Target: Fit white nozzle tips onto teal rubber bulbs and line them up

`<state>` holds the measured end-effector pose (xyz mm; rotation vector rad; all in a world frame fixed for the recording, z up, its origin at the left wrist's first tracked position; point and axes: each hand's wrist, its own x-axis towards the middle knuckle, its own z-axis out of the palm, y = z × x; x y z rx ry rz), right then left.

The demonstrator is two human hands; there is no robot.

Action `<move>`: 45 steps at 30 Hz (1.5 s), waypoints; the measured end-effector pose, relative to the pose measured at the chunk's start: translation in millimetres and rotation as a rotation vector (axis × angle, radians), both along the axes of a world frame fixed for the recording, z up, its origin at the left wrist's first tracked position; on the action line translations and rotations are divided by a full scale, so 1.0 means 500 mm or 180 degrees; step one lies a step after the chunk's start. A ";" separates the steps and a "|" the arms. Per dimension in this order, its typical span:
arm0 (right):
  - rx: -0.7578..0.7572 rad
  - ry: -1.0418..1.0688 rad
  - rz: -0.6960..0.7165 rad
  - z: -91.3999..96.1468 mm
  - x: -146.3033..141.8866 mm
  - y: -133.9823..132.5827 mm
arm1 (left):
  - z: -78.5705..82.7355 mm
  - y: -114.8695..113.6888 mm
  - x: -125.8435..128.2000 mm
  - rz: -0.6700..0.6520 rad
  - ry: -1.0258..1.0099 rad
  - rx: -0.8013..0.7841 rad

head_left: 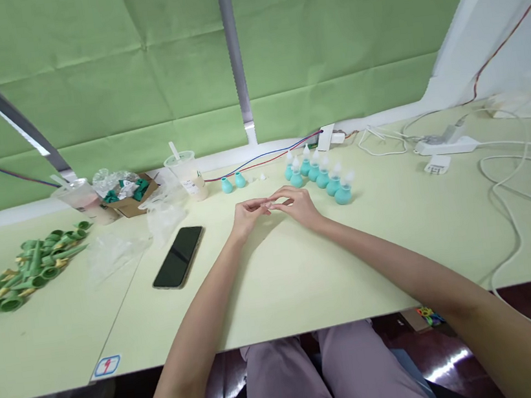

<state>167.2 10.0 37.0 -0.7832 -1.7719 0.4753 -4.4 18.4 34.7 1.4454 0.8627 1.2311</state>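
Note:
My left hand (249, 215) and my right hand (297, 204) meet above the middle of the table, fingertips pinched together. Whatever is between the fingertips is too small and too covered to name. Just beyond my hands, two small turquoise round bulbs (233, 182) stand without tips, beside a small white piece (263, 176). To the right of my right hand, several turquoise bulbs with clear pointed tips (335, 184) stand upright in a cluster.
A black phone (178, 257) lies left of my left forearm. Farther left are green tube-like pieces (34, 262), a cardboard box (136, 200), plastic bags (164, 212) and drink cups (187, 175). White cables and a power strip (447, 145) spread over the right side.

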 end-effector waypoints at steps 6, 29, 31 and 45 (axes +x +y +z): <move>0.0044 0.0027 0.0023 -0.003 -0.002 0.002 | 0.002 -0.001 -0.002 -0.0181 -0.0026 -0.0079; -0.0484 -0.0271 0.0384 -0.010 0.023 0.038 | -0.018 0.017 -0.023 0.0400 0.1871 0.1093; -0.0113 -0.0854 -0.0006 0.001 0.045 0.043 | -0.022 0.021 -0.028 0.0460 0.1807 0.1048; -0.1018 -0.0397 -0.0328 -0.038 0.069 0.086 | -0.030 0.024 -0.029 0.0432 0.1494 0.0873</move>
